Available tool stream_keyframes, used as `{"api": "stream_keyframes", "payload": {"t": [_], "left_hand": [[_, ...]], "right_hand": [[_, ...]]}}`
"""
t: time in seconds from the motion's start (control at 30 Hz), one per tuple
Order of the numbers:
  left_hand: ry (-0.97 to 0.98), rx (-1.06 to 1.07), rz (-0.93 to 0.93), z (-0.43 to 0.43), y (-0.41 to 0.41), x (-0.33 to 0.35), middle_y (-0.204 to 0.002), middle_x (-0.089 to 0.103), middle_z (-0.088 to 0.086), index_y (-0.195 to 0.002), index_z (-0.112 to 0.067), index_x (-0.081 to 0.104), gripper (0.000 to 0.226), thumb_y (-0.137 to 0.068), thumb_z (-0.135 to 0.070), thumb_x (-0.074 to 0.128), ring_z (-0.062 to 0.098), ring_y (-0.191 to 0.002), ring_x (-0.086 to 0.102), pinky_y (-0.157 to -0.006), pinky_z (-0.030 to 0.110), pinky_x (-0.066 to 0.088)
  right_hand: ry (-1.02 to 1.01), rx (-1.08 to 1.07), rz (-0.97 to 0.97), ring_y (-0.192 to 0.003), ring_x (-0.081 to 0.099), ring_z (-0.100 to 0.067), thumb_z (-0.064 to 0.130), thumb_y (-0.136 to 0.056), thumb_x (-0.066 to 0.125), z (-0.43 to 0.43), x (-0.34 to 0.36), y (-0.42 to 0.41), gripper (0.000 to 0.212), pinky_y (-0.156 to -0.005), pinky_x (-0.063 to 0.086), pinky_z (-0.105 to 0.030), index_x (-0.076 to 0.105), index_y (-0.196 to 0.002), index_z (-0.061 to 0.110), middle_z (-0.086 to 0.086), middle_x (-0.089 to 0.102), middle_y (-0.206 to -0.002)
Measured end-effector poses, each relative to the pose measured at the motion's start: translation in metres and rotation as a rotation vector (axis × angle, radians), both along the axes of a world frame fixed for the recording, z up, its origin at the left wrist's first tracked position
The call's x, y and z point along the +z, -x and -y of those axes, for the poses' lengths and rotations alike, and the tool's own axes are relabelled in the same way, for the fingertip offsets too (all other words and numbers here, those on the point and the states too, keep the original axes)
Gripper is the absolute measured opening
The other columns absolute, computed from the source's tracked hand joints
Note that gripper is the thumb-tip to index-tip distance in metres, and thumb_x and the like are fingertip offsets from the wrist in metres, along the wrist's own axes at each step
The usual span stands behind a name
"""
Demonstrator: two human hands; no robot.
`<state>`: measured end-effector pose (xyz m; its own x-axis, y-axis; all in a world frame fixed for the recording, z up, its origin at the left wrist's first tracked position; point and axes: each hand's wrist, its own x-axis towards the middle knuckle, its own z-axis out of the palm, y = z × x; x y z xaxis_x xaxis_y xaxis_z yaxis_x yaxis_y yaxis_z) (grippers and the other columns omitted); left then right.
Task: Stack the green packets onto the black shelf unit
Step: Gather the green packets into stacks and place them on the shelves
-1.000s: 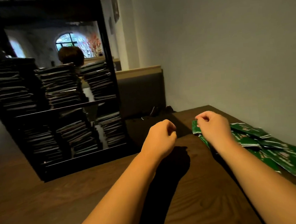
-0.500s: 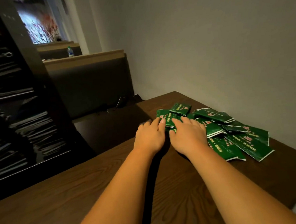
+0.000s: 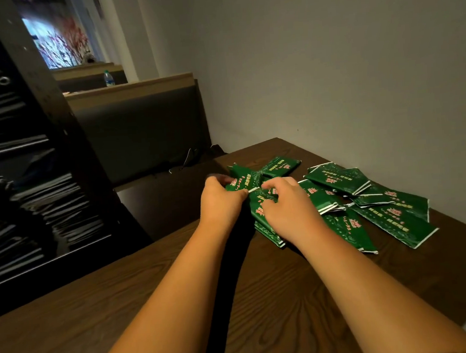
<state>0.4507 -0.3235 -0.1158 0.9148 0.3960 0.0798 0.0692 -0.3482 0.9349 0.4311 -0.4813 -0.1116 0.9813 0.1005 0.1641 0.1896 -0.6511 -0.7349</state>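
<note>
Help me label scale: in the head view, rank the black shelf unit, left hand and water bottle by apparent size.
1. black shelf unit
2. left hand
3. water bottle; it stands far back, so distance shrinks it.

Packets on table, R side by wall — shelf unit stands L, bench behind table.

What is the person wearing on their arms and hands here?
Nothing visible. The left hand and right hand are ungloved, with no rings, watch or bands showing. Both forearms are bare down to the frame's edge; no sleeve appears.
</note>
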Motion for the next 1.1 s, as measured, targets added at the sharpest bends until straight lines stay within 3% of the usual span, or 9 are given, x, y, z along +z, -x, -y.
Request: {"api": "stream_keyframes", "payload": {"t": [0.1,0.23,0.37,0.47,0.57,0.67,0.77,0.87,1.1], "left_hand": [[0.267,-0.05,-0.097,-0.009,0.0,0.003,-0.124,0.069,0.008,-0.154,-0.01,0.042,0.089,-0.08,-0.014,0.092,0.031,-0.105,0.077,-0.095,0.053,0.064],[0.406,-0.283,-0.15,-0.017,0.007,0.008,-0.112,0.08,0.02,-0.136,-0.001,0.062,0.048,-0.093,-0.009,0.08,0.038,-0.099,0.08,-0.096,0.056,0.064],[0.375,-0.489,-0.173,-0.02,0.011,0.012,-0.114,0.081,0.017,-0.126,-0.003,0.068,0.039,-0.09,-0.001,0.083,0.036,-0.107,0.079,-0.1,0.052,0.062],[0.332,-0.444,-0.125,-0.019,0.011,0.011,-0.11,0.082,0.016,-0.123,-0.003,0.068,0.039,-0.087,0.004,0.083,0.036,-0.103,0.08,-0.1,0.056,0.062],[0.375,-0.399,-0.022,-0.022,0.01,0.011,-0.112,0.081,0.018,-0.123,0.0,0.067,0.039,-0.087,0.005,0.08,0.037,-0.104,0.08,-0.098,0.055,0.063],[0.462,-0.424,0.073,-0.025,0.011,0.015,-0.122,0.078,0.018,-0.132,-0.003,0.064,0.047,-0.088,0.005,0.079,0.038,-0.113,0.077,-0.099,0.055,0.062],[0.509,-0.446,0.134,-0.025,0.013,0.018,-0.13,0.076,0.015,-0.137,-0.01,0.062,0.052,-0.09,0.003,0.079,0.036,-0.118,0.075,-0.098,0.052,0.062],[0.531,-0.431,0.163,-0.024,0.015,0.016,-0.132,0.076,0.009,-0.14,-0.017,0.063,0.045,-0.097,-0.012,0.078,0.031,-0.12,0.074,-0.102,0.053,0.061],[0.612,-0.334,0.177,-0.026,0.013,0.008,-0.126,0.078,0.013,-0.133,-0.013,0.07,0.034,-0.111,-0.037,0.061,0.035,-0.118,0.075,-0.108,0.063,0.055]], "right_hand": [[0.009,-0.033,-0.014,-0.112,0.061,-0.017,0.023,-0.104,0.061,0.0,0.002,-0.001,0.058,-0.087,0.045,-0.032,0.043,-0.159,0.019,-0.001,0.039,-0.161],[0.075,0.01,-0.047,-0.148,0.045,-0.026,0.025,-0.107,0.057,-0.002,0.003,0.0,0.071,-0.108,0.044,-0.04,0.023,-0.17,0.021,-0.004,0.035,-0.169],[0.014,0.009,-0.05,-0.142,0.051,-0.026,0.004,-0.105,0.054,0.0,0.005,-0.001,0.067,-0.099,0.042,-0.031,0.03,-0.166,0.021,-0.005,0.046,-0.16],[-0.081,-0.048,-0.031,-0.142,0.05,-0.023,-0.002,-0.1,0.053,0.003,0.005,-0.001,0.072,-0.107,0.052,-0.042,0.033,-0.165,0.021,-0.003,0.04,-0.161],[-0.165,-0.102,0.004,-0.144,0.047,-0.023,0.015,-0.102,0.06,0.004,0.005,-0.001,0.072,-0.106,0.048,-0.038,0.029,-0.166,0.019,-0.002,0.032,-0.167],[-0.351,-0.065,-0.012,-0.14,0.05,-0.015,0.039,-0.098,0.071,0.005,0.01,0.001,0.084,-0.108,0.048,-0.04,0.025,-0.167,0.026,0.006,0.046,-0.158],[-0.437,-0.02,0.022,-0.116,0.069,-0.01,0.055,-0.086,0.077,0.002,0.011,0.004,0.06,-0.096,0.061,-0.047,0.051,-0.138,0.041,0.017,0.069,-0.128],[-0.415,0.047,0.059,-0.111,0.072,-0.012,0.055,-0.084,0.077,0.001,0.01,0.007,0.045,-0.092,0.063,-0.051,0.056,-0.122,0.044,0.014,0.073,-0.12],[-0.412,0.081,0.109,-0.089,0.075,-0.004,0.028,-0.097,0.078,-0.001,0.011,0.008,0.024,-0.078,0.065,-0.042,0.058,-0.112,0.031,0.014,0.076,-0.104]]}}
